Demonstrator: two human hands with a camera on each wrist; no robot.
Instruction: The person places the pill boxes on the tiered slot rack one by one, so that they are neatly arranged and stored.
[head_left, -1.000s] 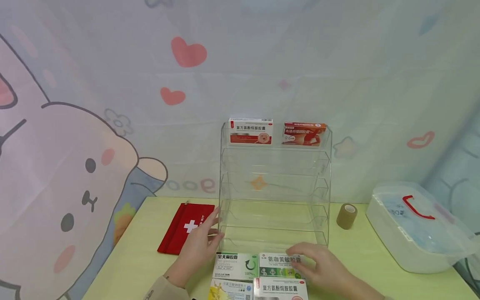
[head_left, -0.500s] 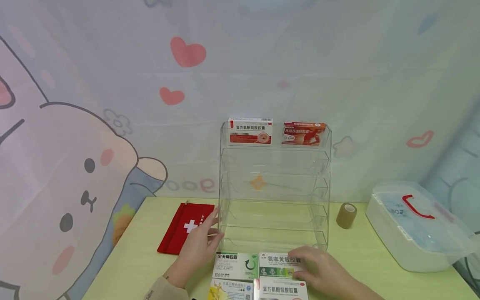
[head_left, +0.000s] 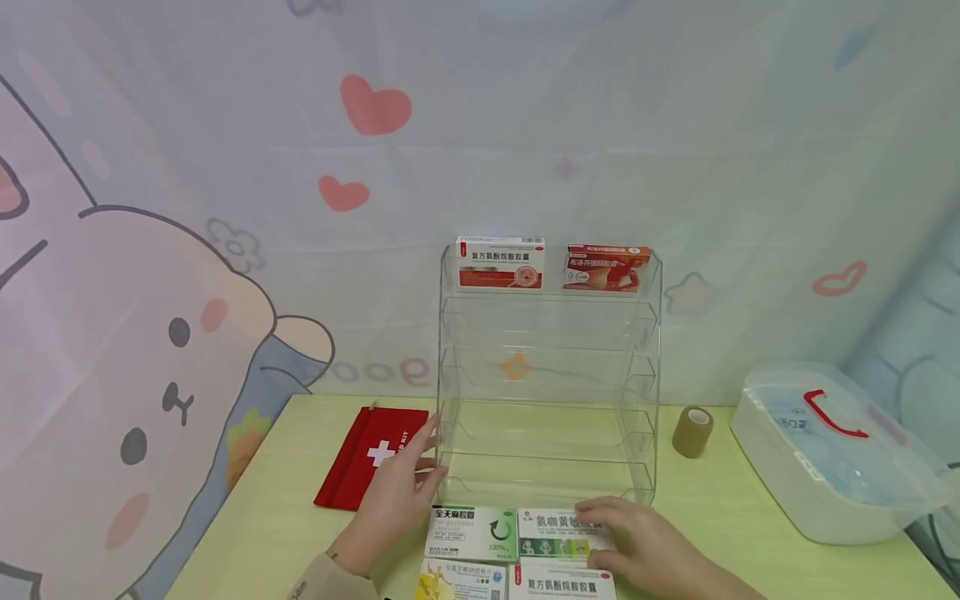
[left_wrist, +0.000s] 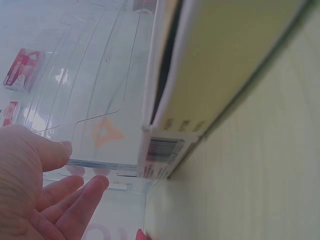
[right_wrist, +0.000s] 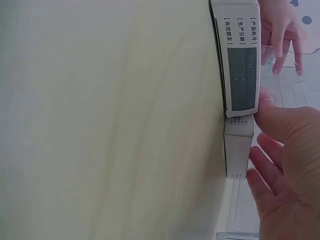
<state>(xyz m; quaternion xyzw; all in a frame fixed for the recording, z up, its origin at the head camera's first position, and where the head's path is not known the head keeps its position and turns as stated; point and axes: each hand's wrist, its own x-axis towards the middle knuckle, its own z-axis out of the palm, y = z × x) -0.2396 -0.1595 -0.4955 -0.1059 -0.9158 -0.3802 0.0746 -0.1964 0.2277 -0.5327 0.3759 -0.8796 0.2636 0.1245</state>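
Observation:
My left hand [head_left: 397, 492] holds the lower left side of a clear tiered rack [head_left: 547, 458], thumb in front and fingers behind its edge. My right hand [head_left: 645, 542] grips the right end of a white and green medicine box [head_left: 555, 533], its thumb at the near edge and fingers at the far edge. Close by on the table lie a green and white medicine box [head_left: 471, 533], a yellow and white one [head_left: 461, 581] and a white one [head_left: 562, 583], partly cut off by the frame.
Two medicine boxes, one white and red [head_left: 500, 264] and one red [head_left: 607, 268], stand in the rack's top tier. A red first-aid pouch [head_left: 360, 467] lies at left. A brown bandage roll [head_left: 692, 433] and a white lidded box [head_left: 817, 467] stand at right.
My right hand has closed in on the white and green box's end. The white box in front has slid slightly toward me, widening the gap. My left hand stays put.

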